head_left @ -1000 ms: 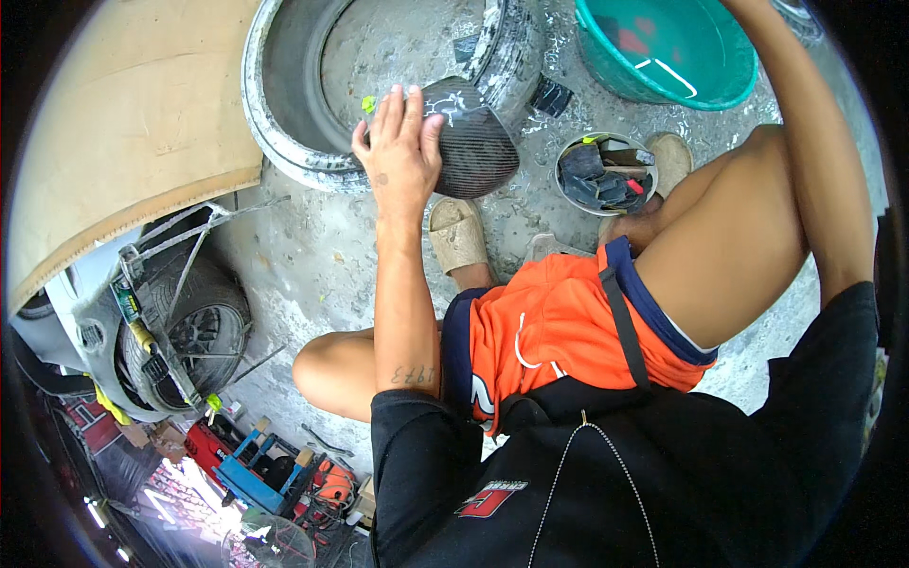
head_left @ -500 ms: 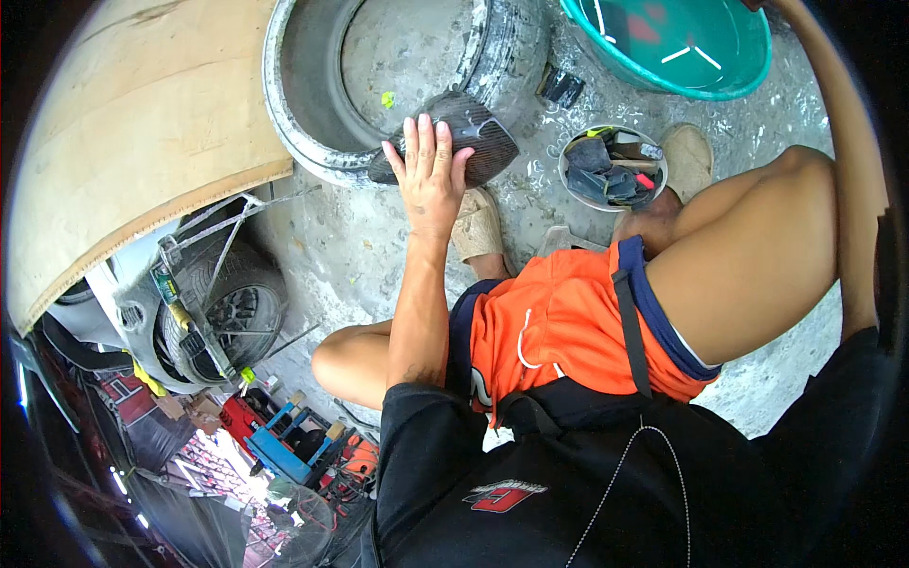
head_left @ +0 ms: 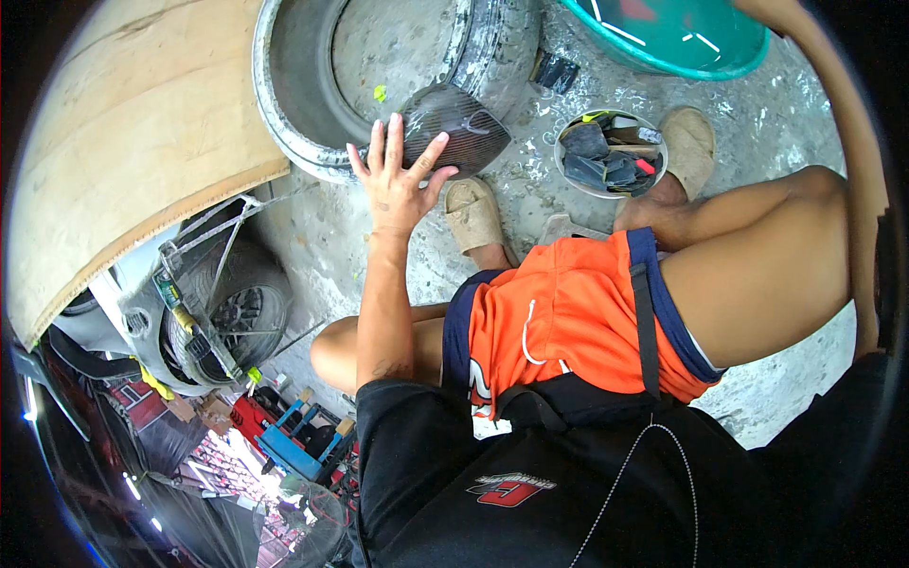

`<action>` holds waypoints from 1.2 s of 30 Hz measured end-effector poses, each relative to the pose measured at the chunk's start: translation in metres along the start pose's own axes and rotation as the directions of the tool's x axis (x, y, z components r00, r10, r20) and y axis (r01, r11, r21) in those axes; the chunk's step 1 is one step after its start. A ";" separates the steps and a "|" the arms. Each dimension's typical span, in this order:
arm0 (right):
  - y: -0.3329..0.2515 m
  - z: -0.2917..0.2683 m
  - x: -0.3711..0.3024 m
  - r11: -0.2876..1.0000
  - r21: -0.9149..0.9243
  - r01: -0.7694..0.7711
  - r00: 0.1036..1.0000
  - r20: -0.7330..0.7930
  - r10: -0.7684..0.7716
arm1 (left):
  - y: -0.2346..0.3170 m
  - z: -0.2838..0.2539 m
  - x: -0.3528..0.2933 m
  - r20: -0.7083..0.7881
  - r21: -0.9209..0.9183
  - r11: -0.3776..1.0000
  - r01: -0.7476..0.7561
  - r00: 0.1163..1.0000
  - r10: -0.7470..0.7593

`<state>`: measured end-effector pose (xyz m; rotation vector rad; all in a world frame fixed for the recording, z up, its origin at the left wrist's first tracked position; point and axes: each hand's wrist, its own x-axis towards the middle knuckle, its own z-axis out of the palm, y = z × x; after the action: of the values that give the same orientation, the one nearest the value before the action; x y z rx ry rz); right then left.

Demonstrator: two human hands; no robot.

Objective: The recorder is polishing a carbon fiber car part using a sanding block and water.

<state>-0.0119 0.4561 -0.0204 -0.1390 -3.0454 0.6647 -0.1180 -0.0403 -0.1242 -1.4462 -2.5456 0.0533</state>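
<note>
My left hand lies with its fingers spread on the near left end of a glossy dark shell with a woven carbon-fibre look. That shell rests on the near right side of a worn tyre lying flat on the floor. At the top right, my right hand is over the rim of a teal basin of water. Its fingers are cut off by the picture's edge and blurred, so whether they hold anything is hidden.
A small white tub of dark sanding blocks and scraps stands between the basin and my feet. A dark block lies beside the tyre. On the left are a wooden panel, a car wheel and a blue-and-red machine.
My left hand has shifted left along the shell and its fingers are spread wider. My right hand shows a little more at the top edge. The whole view has shifted slightly.
</note>
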 end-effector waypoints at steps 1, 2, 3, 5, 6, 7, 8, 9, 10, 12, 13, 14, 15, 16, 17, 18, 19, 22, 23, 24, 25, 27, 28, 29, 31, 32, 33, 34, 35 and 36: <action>0.009 0.010 0.006 1.000 -0.002 -0.001 1.000 0.001 0.001 | -0.004 -0.001 0.002 0.006 -0.035 0.999 -0.006 1.000 0.006; 0.013 0.017 0.005 0.993 -0.101 -0.062 0.988 0.135 0.075 | -0.004 -0.001 0.011 -0.022 -0.084 0.996 -0.026 0.999 0.024; 0.013 0.036 0.007 0.978 -0.186 -0.096 0.955 0.258 0.143 | -0.008 -0.005 0.013 -0.020 -0.110 0.993 -0.033 0.999 0.031; 0.018 0.073 0.011 0.955 -0.275 -0.108 0.905 0.371 0.209 | -0.014 -0.010 0.020 -0.025 -0.182 0.983 -0.036 0.999 0.032; 0.023 0.088 0.010 0.934 -0.344 -0.099 0.884 0.400 0.241 | -0.019 -0.012 0.022 -0.006 -0.226 0.974 0.026 1.000 -0.028; 0.029 0.103 0.011 0.906 -0.414 -0.086 0.862 0.425 0.276 | -0.024 -0.013 0.025 0.011 -0.276 0.958 0.074 0.997 -0.074; 0.036 0.122 0.018 0.905 -0.422 -0.056 0.860 0.441 0.258 | -0.033 -0.015 0.023 0.062 -0.288 0.951 0.115 0.993 -0.101; 0.050 0.143 0.020 0.897 -0.440 -0.047 0.860 0.439 0.260 | -0.037 -0.015 0.024 0.102 -0.316 0.937 0.151 0.987 -0.124; 0.074 0.161 0.014 0.882 -0.470 -0.022 0.864 0.435 0.253 | -0.033 -0.009 0.030 0.078 -0.348 0.926 0.147 0.989 -0.127; 0.096 0.166 0.011 0.885 -0.465 0.008 0.859 0.457 0.233 | -0.028 -0.005 0.037 0.107 -0.332 0.932 0.143 0.988 -0.114; 0.097 0.153 0.016 0.874 -0.486 0.023 0.857 0.460 0.233 | -0.029 -0.002 0.042 0.095 -0.347 0.924 0.157 0.987 -0.132; 0.046 0.139 0.033 0.948 -0.316 -0.037 0.930 0.337 0.148 | -0.040 -0.008 0.030 0.130 -0.363 0.914 0.183 0.981 -0.145; 0.019 0.118 0.038 0.983 -0.155 -0.098 0.975 0.181 0.126 | -0.041 -0.008 0.029 0.135 -0.408 0.896 0.178 0.982 -0.134; 0.028 0.100 0.037 0.998 -0.053 0.042 0.999 0.016 -0.041 | -0.029 -0.004 0.035 0.136 -0.445 0.876 0.186 0.981 -0.140; 0.010 0.089 0.042 0.995 -0.080 0.054 0.998 0.022 -0.053 | -0.029 -0.001 0.034 0.117 -0.460 0.867 0.192 0.981 -0.156; -0.028 0.081 0.048 0.974 -0.204 0.097 0.991 -0.067 -0.113 | -0.031 0.001 0.028 0.101 -0.394 0.902 0.175 0.984 -0.147; -0.065 0.074 0.050 0.937 -0.329 0.119 0.973 -0.147 -0.175 | -0.030 0.003 0.025 0.087 -0.332 0.931 0.153 0.988 -0.131; -0.138 0.080 0.073 0.894 -0.303 0.331 0.940 0.021 -0.341 | -0.025 0.007 0.027 0.058 -0.370 0.918 0.145 0.989 -0.133; -0.161 0.090 0.082 0.841 -0.295 0.454 0.888 0.073 -0.454 | -0.025 0.010 0.027 0.041 -0.372 0.919 0.133 0.991 -0.127; -0.183 0.099 0.089 0.816 -0.262 0.516 0.856 0.127 -0.501 | -0.029 0.014 0.026 -0.004 -0.391 0.913 0.117 0.992 -0.129; -0.206 0.108 0.094 0.780 -0.250 0.573 0.818 0.132 -0.559 | -0.028 0.014 0.023 -0.011 -0.406 0.906 0.120 0.991 -0.137; -0.226 0.114 0.108 0.798 -0.250 0.548 0.836 0.180 -0.518 | -0.026 0.006 0.019 -0.044 -0.319 0.857 0.404 0.897 -0.439; -0.231 0.113 0.113 0.839 -0.232 0.491 0.864 0.251 -0.436 | -0.029 0.021 0.010 -0.122 -0.311 0.834 0.456 0.851 -0.511; -0.232 0.113 0.120 0.875 -0.219 0.432 0.879 0.317 -0.355 | -0.030 0.028 0.008 -0.134 -0.328 0.826 0.459 0.843 -0.521; -0.231 0.111 0.131 0.886 -0.247 0.392 0.866 0.423 -0.266 | -0.032 0.044 0.006 0.014 -0.585 0.595 0.552 0.740 -0.672; -0.239 0.111 0.131 0.868 -0.185 0.460 0.755 0.596 -0.273 | -0.028 0.047 0.003 -0.070 -0.577 0.619 0.533 0.723 -0.687; -0.246 0.111 0.131 0.853 -0.112 0.510 0.612 0.744 -0.268 | -0.030 0.050 0.003 -0.069 -0.592 0.602 0.535 0.711 -0.700; -0.254 0.111 0.134 0.876 -0.176 0.450 0.536 0.838 -0.106 | -0.034 0.053 0.003 -0.049 -0.614 0.562 0.554 0.684 -0.728; -0.270 0.109 0.133 0.868 -0.183 0.462 0.522 0.847 -0.099 | -0.037 0.055 0.001 -0.026 -0.629 0.520 0.578 0.653 -0.757; -0.280 0.106 0.133 0.910 -0.186 0.371 0.472 0.882 -0.012 | -0.035 0.057 0.003 -0.072 -0.598 0.526 0.604 0.613 -0.787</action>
<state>-0.1712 0.1712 0.0001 0.8294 -4.0199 0.1154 -0.1611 -0.0515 -0.1743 -0.2983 -2.7191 -1.0075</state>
